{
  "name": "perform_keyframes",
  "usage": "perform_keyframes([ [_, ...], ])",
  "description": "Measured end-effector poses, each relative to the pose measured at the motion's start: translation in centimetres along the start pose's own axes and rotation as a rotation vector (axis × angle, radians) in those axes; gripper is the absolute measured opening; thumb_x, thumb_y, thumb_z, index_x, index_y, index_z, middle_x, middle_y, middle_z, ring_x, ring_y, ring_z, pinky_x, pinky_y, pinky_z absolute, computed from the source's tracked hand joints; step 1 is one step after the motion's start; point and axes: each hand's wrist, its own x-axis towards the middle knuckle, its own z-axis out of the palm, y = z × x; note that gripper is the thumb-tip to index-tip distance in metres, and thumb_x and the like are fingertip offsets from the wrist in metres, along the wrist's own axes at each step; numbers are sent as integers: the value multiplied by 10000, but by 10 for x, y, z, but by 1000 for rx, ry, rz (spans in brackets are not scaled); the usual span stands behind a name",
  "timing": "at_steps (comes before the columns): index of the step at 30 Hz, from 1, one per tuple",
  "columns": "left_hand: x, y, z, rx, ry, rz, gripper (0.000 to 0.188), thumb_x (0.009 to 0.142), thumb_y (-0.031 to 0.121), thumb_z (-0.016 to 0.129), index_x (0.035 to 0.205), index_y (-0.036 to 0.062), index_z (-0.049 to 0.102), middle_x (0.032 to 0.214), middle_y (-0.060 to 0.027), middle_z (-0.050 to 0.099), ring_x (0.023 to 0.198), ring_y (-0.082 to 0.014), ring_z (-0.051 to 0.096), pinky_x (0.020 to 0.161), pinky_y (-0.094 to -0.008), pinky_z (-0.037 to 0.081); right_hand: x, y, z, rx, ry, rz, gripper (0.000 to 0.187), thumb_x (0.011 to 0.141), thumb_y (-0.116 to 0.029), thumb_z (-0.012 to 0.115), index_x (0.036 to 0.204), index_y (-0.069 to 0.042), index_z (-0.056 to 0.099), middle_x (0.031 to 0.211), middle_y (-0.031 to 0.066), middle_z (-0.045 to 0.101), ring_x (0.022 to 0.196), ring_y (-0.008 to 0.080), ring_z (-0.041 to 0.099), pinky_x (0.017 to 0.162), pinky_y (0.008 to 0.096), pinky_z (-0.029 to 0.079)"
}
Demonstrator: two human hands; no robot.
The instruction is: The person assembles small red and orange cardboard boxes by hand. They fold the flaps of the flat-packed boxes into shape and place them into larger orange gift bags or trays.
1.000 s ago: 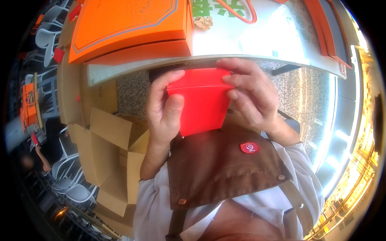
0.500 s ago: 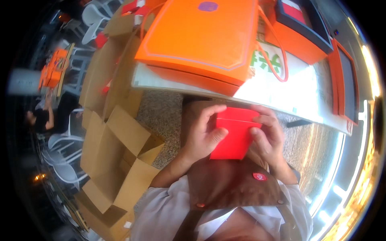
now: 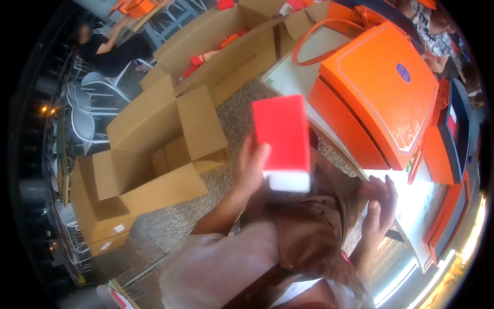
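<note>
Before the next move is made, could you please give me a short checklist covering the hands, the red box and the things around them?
1. Left hand gripping the red box: ok, fingers and thumb are on its side.
2. Both hands on the red box: not ok, the right hand is apart from it and empty.
3. Red box closed all round: cannot tell, its far sides are hidden.
4. Nearer cardboard carton open: ok, its flaps stand spread.
5. Orange box resting on the white table: ok.
</note>
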Motion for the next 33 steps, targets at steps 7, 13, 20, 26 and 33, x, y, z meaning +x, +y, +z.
perform_keyframes([
  [7, 227, 48, -120, -182, 146, 89, 744, 963, 590, 547, 1417, 11, 436, 1345, -167, 576, 1265, -257, 544, 1088, -461, 419, -7, -7, 11, -59, -47, 127, 468, 978, -187, 628, 1340, 78, 493, 1112, 154, 659, 947, 208, 648, 849, 332, 529],
  [13, 311, 36, -153, 100, -6, 112, 927, 979, 584, 510, 1584, 94, 6, 1555, -322, 204, 1396, -453, 364, 1109, -540, 419, -10, -4, 9, 18, 30, 236, 366, 955, -53, 592, 1304, 40, 530, 1127, 148, 671, 977, 224, 676, 835, 336, 549],
  [20, 194, -38, -63, 88, 66, -89, 701, 1029, 477, 496, 1527, 46, 255, 1482, -270, 398, 1352, -389, 449, 1051, -468, 460, -5, -9, -35, -155, 126, 229, 266, 994, -170, 612, 1151, 43, 636, 978, 116, 722, 849, 189, 707, 751, 305, 558],
  [26, 135, -53, -41, 147, 69, -28, 563, 1045, 430, 479, 1448, 47, 389, 1352, -229, 524, 1211, -316, 558, 952, -413, 493, 19, -11, -111, -351, 317, 59, 188, 995, -81, 571, 1089, 59, 656, 931, 113, 729, 837, 172, 717, 745, 286, 578],
  [33, 94, -16, 9, 192, 38, 111, 428, 1066, 386, 450, 1325, 49, 502, 1151, -154, 620, 959, -231, 637, 790, -337, 516, 121, -18, -228, -647, 506, -157, 232, 984, -100, 591, 1167, 28, 654, 998, 84, 709, 903, 144, 664, 814, 286, 535],
])
